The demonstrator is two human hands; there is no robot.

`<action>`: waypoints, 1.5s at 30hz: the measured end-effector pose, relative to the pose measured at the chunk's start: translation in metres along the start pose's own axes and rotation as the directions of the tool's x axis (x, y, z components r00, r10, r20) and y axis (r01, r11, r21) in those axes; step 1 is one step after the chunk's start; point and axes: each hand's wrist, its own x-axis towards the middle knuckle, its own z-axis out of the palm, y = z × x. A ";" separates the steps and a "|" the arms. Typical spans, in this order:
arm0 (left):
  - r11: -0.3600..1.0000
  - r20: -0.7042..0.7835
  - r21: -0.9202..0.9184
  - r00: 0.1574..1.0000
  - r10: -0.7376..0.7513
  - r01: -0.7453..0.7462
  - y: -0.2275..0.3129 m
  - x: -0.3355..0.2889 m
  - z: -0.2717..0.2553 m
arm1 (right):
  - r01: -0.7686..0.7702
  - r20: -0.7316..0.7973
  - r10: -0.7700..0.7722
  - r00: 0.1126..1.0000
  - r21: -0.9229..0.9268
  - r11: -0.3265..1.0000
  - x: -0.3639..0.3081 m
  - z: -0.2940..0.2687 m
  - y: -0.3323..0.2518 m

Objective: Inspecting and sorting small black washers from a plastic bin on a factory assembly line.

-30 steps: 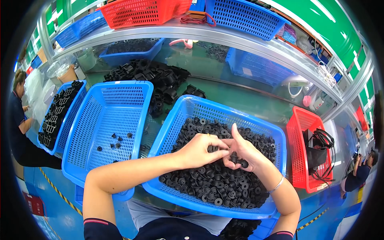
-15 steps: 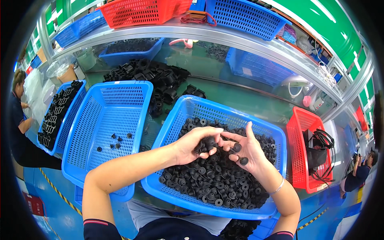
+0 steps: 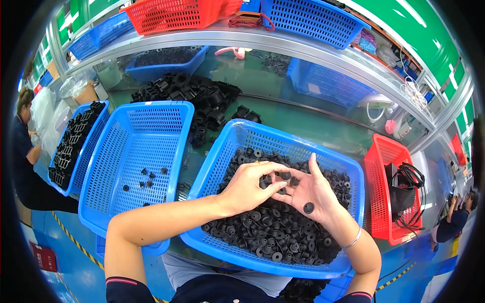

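Both my hands are above a blue perforated basket (image 3: 298, 144) heaped with small black ribbed rubber grommets (image 3: 283, 240). My left hand (image 3: 247, 187) is curled round a few grommets, partly hidden by its fingers. Its thumb and fingertips meet the fingers of my right hand (image 3: 318, 194). That hand is palm up with its thumb raised. Several grommets rest on its fingers, and a single grommet (image 3: 308, 207) sits on the palm near the wrist.
To the left, another blue basket (image 3: 136, 156) holds several loose grommets. Beyond it is a narrow basket of black moulded parts (image 3: 76, 136). Black parts (image 3: 189, 98) lie piled on the table. A red basket (image 3: 376, 192) with cables stands at the right. People work on both sides.
My left hand has turned over and shifted slightly, its thumb now against the right hand's fingers. More grommets sit at those fingers. Another grommet shows near the left basket's front edge.
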 end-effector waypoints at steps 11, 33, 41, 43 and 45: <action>0.960 0.054 -0.241 0.990 -0.132 0.141 -0.010 0.004 0.000 | -0.067 0.118 0.073 0.990 -0.051 0.996 -0.001 0.002 -0.005; 0.569 0.340 -0.585 0.812 -0.474 0.578 -0.001 0.005 -0.011 | 0.025 0.116 -0.026 0.993 0.011 1.000 0.003 -0.006 -0.004; 0.996 0.186 0.083 0.982 -0.044 0.029 0.004 -0.001 0.000 | -0.005 0.085 0.002 0.996 0.032 0.999 -0.003 -0.004 -0.004; 0.988 0.210 0.152 0.977 -0.042 0.009 0.003 -0.001 -0.002 | -0.001 0.105 0.003 0.994 -0.012 1.000 0.000 -0.005 -0.002; 0.990 0.162 -0.086 0.982 -0.095 0.110 -0.008 -0.002 0.002 | 0.008 0.104 -0.004 0.995 -0.035 0.999 0.001 -0.004 -0.001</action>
